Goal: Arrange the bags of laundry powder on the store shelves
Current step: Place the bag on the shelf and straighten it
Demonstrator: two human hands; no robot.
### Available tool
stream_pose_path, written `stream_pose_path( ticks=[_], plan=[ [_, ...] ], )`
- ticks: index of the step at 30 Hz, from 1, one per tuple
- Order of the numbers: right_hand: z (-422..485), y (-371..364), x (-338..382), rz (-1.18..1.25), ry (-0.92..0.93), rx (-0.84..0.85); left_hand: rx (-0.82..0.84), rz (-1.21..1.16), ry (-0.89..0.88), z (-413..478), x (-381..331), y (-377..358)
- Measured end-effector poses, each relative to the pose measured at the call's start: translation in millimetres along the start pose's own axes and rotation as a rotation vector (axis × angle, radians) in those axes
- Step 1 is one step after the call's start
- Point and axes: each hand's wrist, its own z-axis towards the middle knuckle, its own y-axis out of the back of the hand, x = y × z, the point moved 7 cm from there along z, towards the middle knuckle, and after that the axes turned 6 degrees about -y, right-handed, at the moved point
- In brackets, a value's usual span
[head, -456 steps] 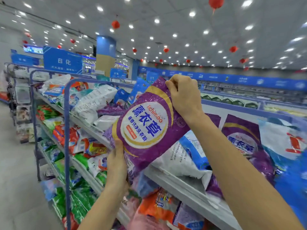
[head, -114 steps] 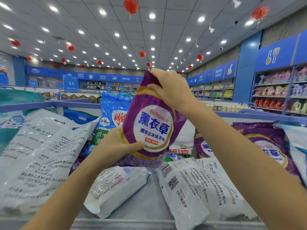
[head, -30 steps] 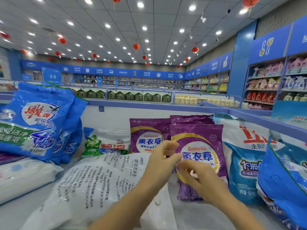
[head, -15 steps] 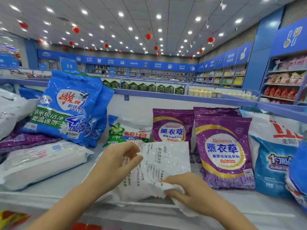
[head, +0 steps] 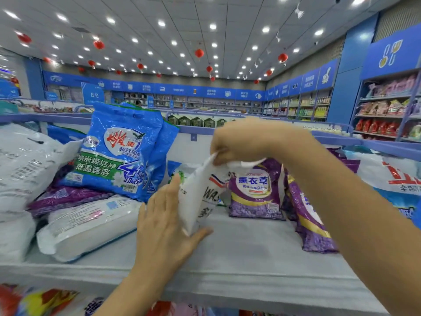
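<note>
White bag [head: 198, 192] mid-shelf [head: 239, 252], tilted, not yet upright. Right hand [head: 239, 142] grip pinches its top edge. Left hand [head: 168, 224] grip released, palm flat against its side. Purple bags [head: 255, 190] at 3 o'clock stand: done. Flat white bag [head: 86, 222] at 9 o'clock: judged left to do.

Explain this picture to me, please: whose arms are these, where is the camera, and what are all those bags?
No machine here: these are a person's two bare arms, filmed by one wide-angle camera worn on the head, looking forward and down. The right hand pinches the top edge of a white bag of laundry powder, holding it upright on or just above the grey shelf. The left hand steadies its side with straight fingers. To the left are a blue bag and, in front of it, a flat white bag; to the right stand a purple bag and a second purple bag.
</note>
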Motion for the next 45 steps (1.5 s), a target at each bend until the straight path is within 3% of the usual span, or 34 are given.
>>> stream_pose_path(
  ticks=[4, 8, 10, 13, 14, 16, 19, 20, 24, 27, 30, 33, 37, 39, 43, 45],
  plan=[
    [26, 57, 26, -0.178, -0.022, -0.213, -0.158, -0.236, 0.174, 21, 35, 21],
    [37, 82, 41, -0.216, -0.035, -0.490, -0.183, -0.446, 0.226, 37, 65, 27],
    [21, 95, 28, 0.015, -0.044, -0.732, -0.210, -0.586, 0.266, 40, 85, 29],
    [-29, 94, -32, 0.602, -0.086, -1.330, -0.290, -0.826, 0.377, 40, 118, 33],
    [-34, 75, -57, 0.770, -0.174, -1.384, -0.302, -0.910, 0.416, 39, 126, 33],
    [-19, 21, -93, 1.069, -0.384, -1.156, -0.294, -1.017, 0.459, 41, 137, 32],
    [18, -77, -88, 1.535, -0.547, -0.479, -0.270, -1.174, 0.526, 49, 141, 21],
    [23, -97, -76, 1.661, -0.524, -0.343, -0.258, -1.224, 0.560, 51, 140, 14],
    [27, -116, -57, 2.046, -0.266, -0.221, -0.070, -1.304, 0.632, 53, 125, -26],
    [14, -150, -66, 1.956, -0.449, -0.294, 0.126, -1.257, 0.620, 47, 121, -56],
    [1, -188, -67, 1.981, -0.618, -0.379, 0.071, -1.162, 0.641, 45, 130, -66],
    [1, -175, -66, 2.071, -0.571, -0.458, -0.028, -0.956, 0.591, 53, 125, -58],
    [-15, -136, -87, 1.591, -0.623, -0.815, -0.192, -0.902, 0.470, 63, 124, -40],
    [-26, -125, -91, 1.481, -0.596, -0.924, -0.218, -0.917, 0.399, 68, 127, -31],
    [-36, -125, -90, 1.430, -0.639, -1.038, -0.103, -0.972, 0.435, 70, 133, -39],
    [-36, -129, -85, 1.382, -0.644, -1.046, -0.009, -1.138, 0.530, 63, 137, -48]
  ],
)
